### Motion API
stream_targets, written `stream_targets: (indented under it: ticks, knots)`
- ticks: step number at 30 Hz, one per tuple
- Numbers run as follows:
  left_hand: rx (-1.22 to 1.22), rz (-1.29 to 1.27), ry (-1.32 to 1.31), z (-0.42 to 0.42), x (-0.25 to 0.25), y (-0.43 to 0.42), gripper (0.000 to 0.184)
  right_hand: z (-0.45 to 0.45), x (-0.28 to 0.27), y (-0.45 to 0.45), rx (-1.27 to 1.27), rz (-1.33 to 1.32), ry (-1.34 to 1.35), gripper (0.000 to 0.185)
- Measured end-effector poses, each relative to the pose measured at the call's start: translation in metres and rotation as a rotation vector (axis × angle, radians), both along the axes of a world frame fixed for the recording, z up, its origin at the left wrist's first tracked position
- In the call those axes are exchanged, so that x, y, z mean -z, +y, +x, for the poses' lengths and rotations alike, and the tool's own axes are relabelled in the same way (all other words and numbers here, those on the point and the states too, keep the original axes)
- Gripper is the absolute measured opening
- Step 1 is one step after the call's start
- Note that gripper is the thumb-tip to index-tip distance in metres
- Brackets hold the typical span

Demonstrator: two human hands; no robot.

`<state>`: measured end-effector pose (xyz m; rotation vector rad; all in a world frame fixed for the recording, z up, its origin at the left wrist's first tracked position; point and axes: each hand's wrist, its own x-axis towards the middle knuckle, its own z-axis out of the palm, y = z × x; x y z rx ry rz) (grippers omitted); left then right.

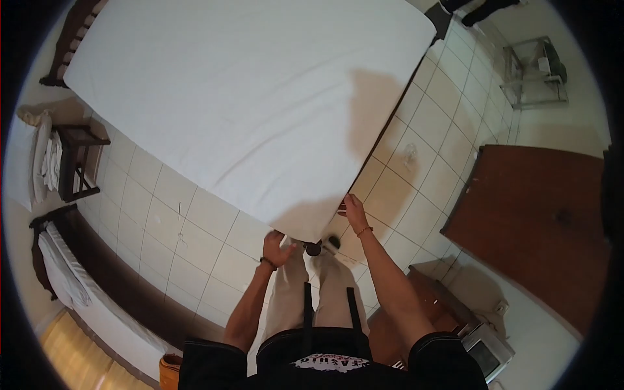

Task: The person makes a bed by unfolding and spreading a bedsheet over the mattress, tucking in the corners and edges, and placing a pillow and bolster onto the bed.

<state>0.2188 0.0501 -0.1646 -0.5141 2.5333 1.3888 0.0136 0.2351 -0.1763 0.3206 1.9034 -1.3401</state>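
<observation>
A white sheet (247, 104) covers the bed, with soft creases near its close corner. My left hand (277, 249) is at the sheet's edge left of that corner, its thumb held apart from its fingers and its fingertips partly hidden at the edge. On the other side of the corner, my right hand (353, 212) has its fingers curled at the sheet's edge along the bed's right side. A round dark bedpost end (312, 248) shows just below the corner, between my hands.
Tiled floor (195, 221) surrounds the bed. A dark wooden stand (83, 162) and a cushioned bench (97, 286) are at left. A brown wooden door or panel (533, 221), a metal rack (533, 84) and a small television (487, 354) are at right. A person's dark-clothed legs (484, 10) show at top right.
</observation>
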Motion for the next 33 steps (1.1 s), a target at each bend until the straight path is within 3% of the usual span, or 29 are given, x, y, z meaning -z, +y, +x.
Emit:
stream_targets:
  ticks: [1,2,3,4,8,9,11,12,14,17,20,22,24,25,29,32,33]
  knots:
    - [-0.291,0.193,0.059,0.006,0.007,0.015,0.037,-0.004,0.002,-0.004,0.0,-0.023,0.026,0.027]
    - [-0.31,0.183,0.06,0.005,0.014,0.02,0.037,-0.006,0.008,-0.008,0.0,-0.05,0.051,0.028]
    - [-0.398,0.308,-0.064,0.003,0.017,0.023,0.034,-0.007,0.023,-0.009,-0.068,0.003,0.248,0.022]
    - [-0.486,0.434,-0.184,0.002,0.021,0.025,0.03,-0.005,0.035,-0.004,-0.086,-0.011,0.246,0.022]
    - [-0.559,0.36,-0.109,0.002,0.031,0.031,0.015,-0.006,0.018,-0.003,-0.141,0.092,0.316,0.014]
    - [-0.589,0.351,-0.109,0.0,0.029,0.035,0.015,-0.006,0.019,0.0,-0.184,0.116,0.447,0.014]
    - [-0.551,0.072,-0.132,-0.006,0.027,0.042,0.011,-0.007,0.008,0.003,-0.285,0.218,0.581,0.017]
    - [-0.569,0.061,-0.135,-0.01,0.028,0.044,0.011,-0.01,0.001,0.005,-0.299,0.202,0.578,0.017]
    - [-0.488,-0.218,-0.283,-0.012,0.031,0.052,0.012,-0.008,-0.012,0.014,-0.467,0.321,0.549,0.015]
    - [-0.423,-0.309,-0.455,-0.021,0.052,0.055,0.014,-0.01,-0.008,0.016,-0.594,0.343,0.505,0.012]
    - [-0.389,-0.215,-0.525,-0.021,0.043,0.048,0.016,-0.028,0.009,0.011,-0.7,0.263,0.375,0.012]
    - [-0.433,-0.263,-0.46,-0.013,0.047,0.056,0.015,-0.045,0.003,0.009,-0.838,0.269,0.468,0.019]
    - [-0.618,-0.321,-0.393,-0.013,0.045,0.061,0.014,-0.06,0.001,0.014,-1.056,0.207,0.881,0.028]
    - [-0.564,-0.355,-0.495,-0.018,0.049,0.06,0.014,-0.064,0.0,0.017,-1.121,0.225,0.973,0.033]
    - [-0.486,-0.343,-0.532,-0.012,0.05,0.056,0.015,-0.098,0.013,0.032,-1.384,0.24,0.916,0.043]
    - [-0.711,-0.343,-0.756,-0.019,0.054,0.049,0.022,-0.13,-0.008,0.037,-1.538,0.182,0.722,0.043]
    - [-0.832,-0.284,-0.707,-0.026,0.037,0.054,0.021,-0.141,-0.014,0.049,-1.395,0.104,0.824,0.042]
